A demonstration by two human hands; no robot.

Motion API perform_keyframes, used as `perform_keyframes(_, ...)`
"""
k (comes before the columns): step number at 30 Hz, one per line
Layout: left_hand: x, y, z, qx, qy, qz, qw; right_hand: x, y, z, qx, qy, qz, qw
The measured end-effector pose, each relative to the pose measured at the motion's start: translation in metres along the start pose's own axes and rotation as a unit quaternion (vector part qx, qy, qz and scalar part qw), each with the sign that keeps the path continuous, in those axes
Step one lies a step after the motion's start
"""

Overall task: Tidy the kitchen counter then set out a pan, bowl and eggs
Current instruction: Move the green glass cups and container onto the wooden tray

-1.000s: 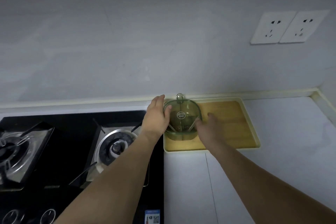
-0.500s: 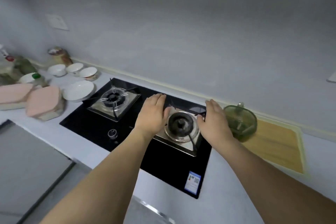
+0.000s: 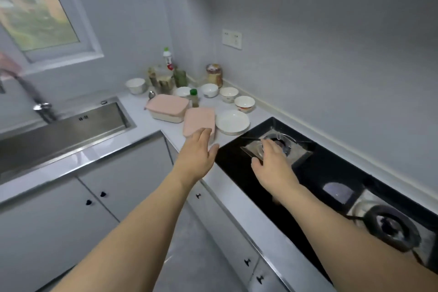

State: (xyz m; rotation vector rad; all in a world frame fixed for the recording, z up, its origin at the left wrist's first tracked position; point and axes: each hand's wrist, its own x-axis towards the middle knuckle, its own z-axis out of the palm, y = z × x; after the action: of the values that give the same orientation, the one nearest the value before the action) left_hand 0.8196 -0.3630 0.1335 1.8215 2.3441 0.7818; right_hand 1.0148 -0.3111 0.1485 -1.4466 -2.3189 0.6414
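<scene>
A home kitchen: steel sink [image 3: 71, 123], black gas hob [image 3: 331, 173], bowls [image 3: 244, 103] on a white surface [image 3: 151, 125], cupboards [image 3: 71, 220] beneath

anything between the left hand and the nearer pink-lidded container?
Nothing visible. The left hand hovers open at the near edge of the pink-lidded container, with only bare counter below. The white plate sits beside the container, out of the path.
</scene>
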Motion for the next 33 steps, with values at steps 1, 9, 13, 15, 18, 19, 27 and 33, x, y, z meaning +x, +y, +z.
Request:
perform_keyframes(1,0.006,-0.026,-0.013,0.007,-0.005,-0.009,1.0,0.016,-0.022,0.015,0.0,-0.006,-0.007,1.0)
perform_keyframes(9,0.077,-0.165,-0.075,0.041,-0.014,-0.035,0.998,0.12,-0.164,0.103,0.009,-0.061,-0.069,0.996)
perform_keyframes(13,0.119,-0.219,-0.077,0.04,-0.027,-0.06,0.997,0.185,-0.192,0.125,0.006,-0.076,-0.054,0.996)
perform_keyframes(15,0.143,-0.241,-0.075,0.049,-0.028,-0.068,0.996,0.219,-0.198,0.131,0.003,-0.073,-0.054,0.996)
perform_keyframes(18,0.181,-0.264,-0.07,0.055,-0.034,-0.076,0.995,0.263,-0.203,0.14,0.004,-0.071,-0.057,0.996)
perform_keyframes(19,0.198,-0.271,-0.069,0.054,-0.034,-0.075,0.995,0.282,-0.205,0.144,0.011,-0.073,-0.058,0.996)
perform_keyframes(27,0.314,-0.327,-0.092,0.063,-0.031,-0.078,0.994,0.419,-0.24,0.162,0.071,-0.08,-0.038,0.994)
perform_keyframes(33,0.409,-0.39,-0.106,0.039,-0.017,-0.125,0.991,0.52,-0.264,0.187,0.065,-0.078,-0.024,0.994)
